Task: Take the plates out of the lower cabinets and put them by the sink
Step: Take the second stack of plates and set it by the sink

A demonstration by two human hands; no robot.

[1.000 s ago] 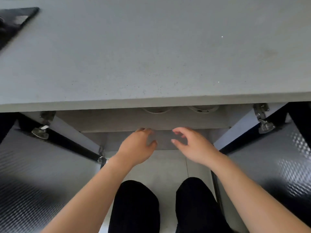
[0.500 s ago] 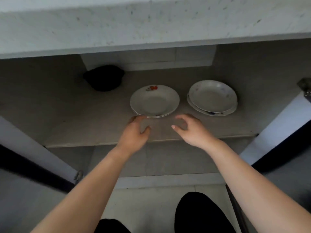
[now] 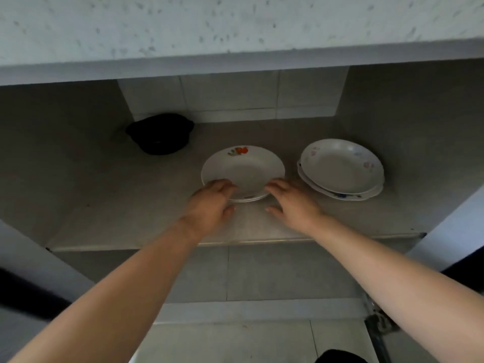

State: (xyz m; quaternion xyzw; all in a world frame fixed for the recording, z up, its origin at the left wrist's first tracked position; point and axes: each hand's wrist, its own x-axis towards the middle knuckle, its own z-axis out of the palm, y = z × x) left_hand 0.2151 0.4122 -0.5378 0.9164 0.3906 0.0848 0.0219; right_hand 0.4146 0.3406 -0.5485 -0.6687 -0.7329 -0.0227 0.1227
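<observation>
Both hands, left and right, reach forward, fingers spread.

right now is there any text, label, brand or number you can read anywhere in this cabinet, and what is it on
None: no readable words, numbers or brand marks anywhere in view.
Left plate stack: only an orange-and-green painted motif on the rim, no lettering.
Right plate stack: faint pink and blue floral marks, no lettering.
Black pot: dark and unmarked as far as can be seen.
Left hand and right hand partly cover the left stack's near rim.
</observation>
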